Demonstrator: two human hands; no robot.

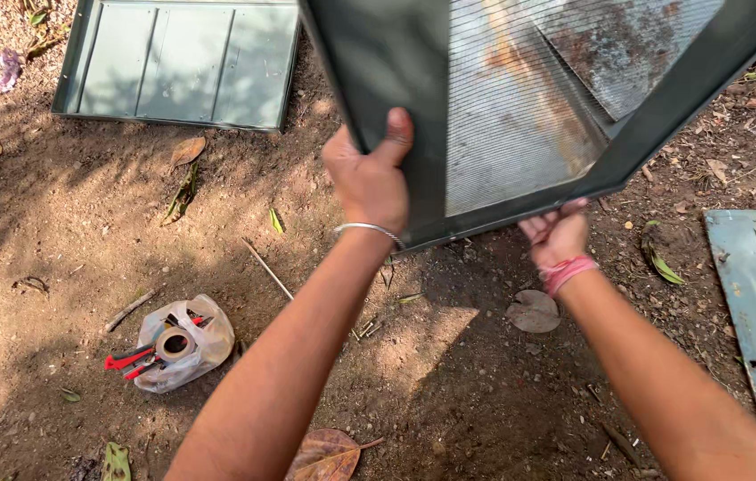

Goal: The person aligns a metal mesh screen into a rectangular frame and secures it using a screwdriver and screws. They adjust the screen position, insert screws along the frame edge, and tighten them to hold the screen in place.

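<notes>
While both hands, left hand [369, 178] and right hand [558, 236], have fingers closed round the dark-green metal-framed rusty mesh panel [520, 116] at its lower corner only, it could tip and slip.

You held dark grey-green metal frame panel [396, 62] tilted up off bare ground, top edge cut off by view. Frame bars were wide, flat, painted. Inside sat fine metal mesh [511, 116], ribbed, streaked with orange-brown rust, a second rusted sheet possibly overlapping at upper right. Lower corner pointed down toward soil. Left side bar sat in your left hand; bottom bar rested on fingers of your right.
</notes>
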